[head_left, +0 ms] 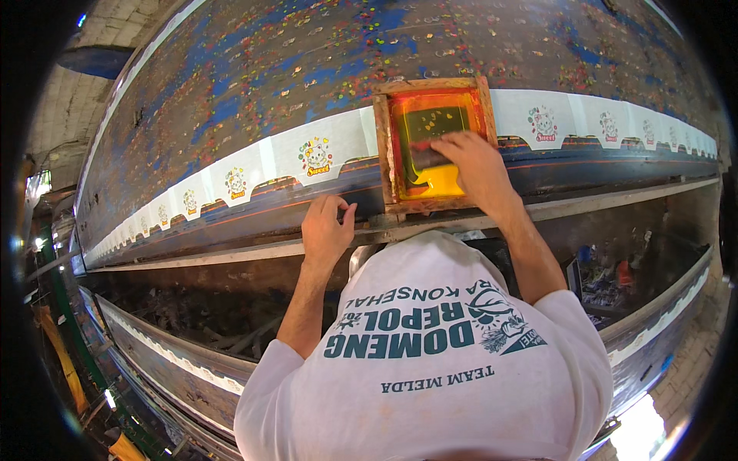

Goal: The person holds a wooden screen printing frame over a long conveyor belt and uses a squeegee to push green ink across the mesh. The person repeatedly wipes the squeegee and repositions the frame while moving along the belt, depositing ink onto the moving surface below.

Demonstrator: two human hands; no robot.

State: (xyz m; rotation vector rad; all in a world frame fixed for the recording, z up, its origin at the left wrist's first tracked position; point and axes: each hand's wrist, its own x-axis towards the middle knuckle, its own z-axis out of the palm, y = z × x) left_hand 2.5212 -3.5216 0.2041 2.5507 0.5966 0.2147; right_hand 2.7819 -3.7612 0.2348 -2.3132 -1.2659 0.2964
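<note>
A wooden-framed printing screen (490,115) lies on the long table against the row of white pieces. Yellow ink (442,182) pools at its near end, with orange ink round the inner edges. Inside the frame my right hand (470,160) grips a dark, ink-stained squeegee (425,157), partly hidden under the fingers. My left hand (329,224) is beside the table's near edge, left of the screen, its fingers curled toward the thumb with nothing visible in them. Closest to it is a white piece (288,157) bearing a coloured cartoon print.
More printed white pieces (542,123) run along the table (254,84) on both sides of the screen. Its surface is speckled with ink spots and blue patches. A wooden rail (569,207) borders the near side. Behind me stands another long table (192,384) with white pieces.
</note>
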